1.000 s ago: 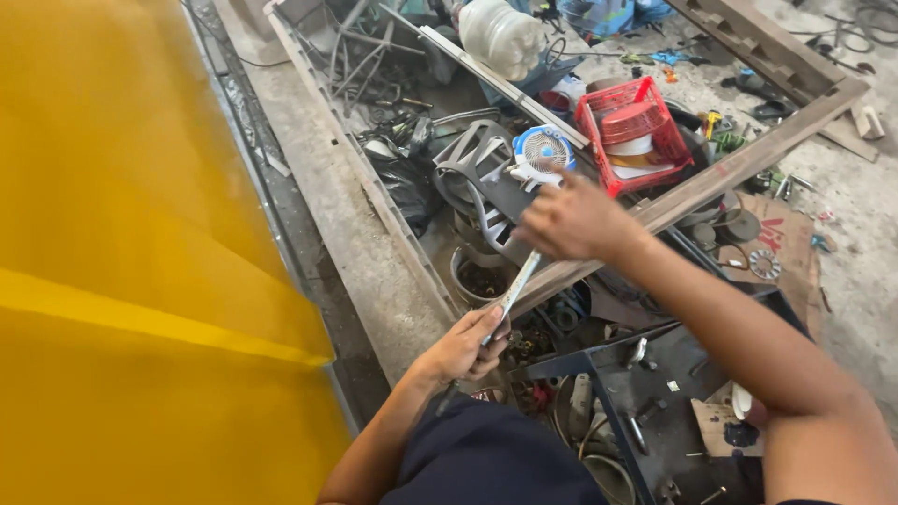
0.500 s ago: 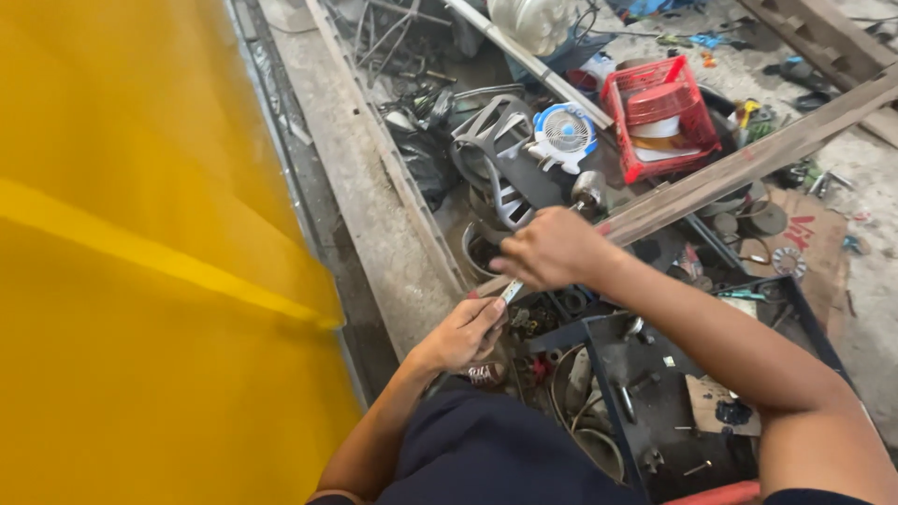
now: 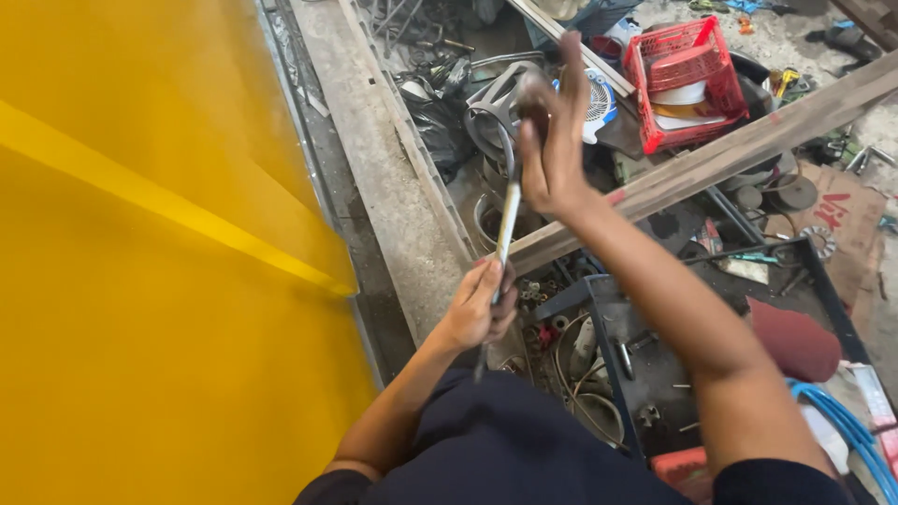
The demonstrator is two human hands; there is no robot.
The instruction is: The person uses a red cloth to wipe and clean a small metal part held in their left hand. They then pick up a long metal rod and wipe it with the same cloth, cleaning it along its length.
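My left hand (image 3: 479, 313) is wrapped tight round the lower end of a long wrench (image 3: 506, 224), holding it nearly upright above the clutter. My right hand (image 3: 552, 140) is up at the top end, fingers spread, palm against it; I think the thumb hooks behind, but blur hides that. Just past the right hand sit a small fan (image 3: 599, 98) and a red basket (image 3: 687, 79). A wooden beam (image 3: 748, 150) runs beneath. Yellow sheet (image 3: 140, 281) fills the left.
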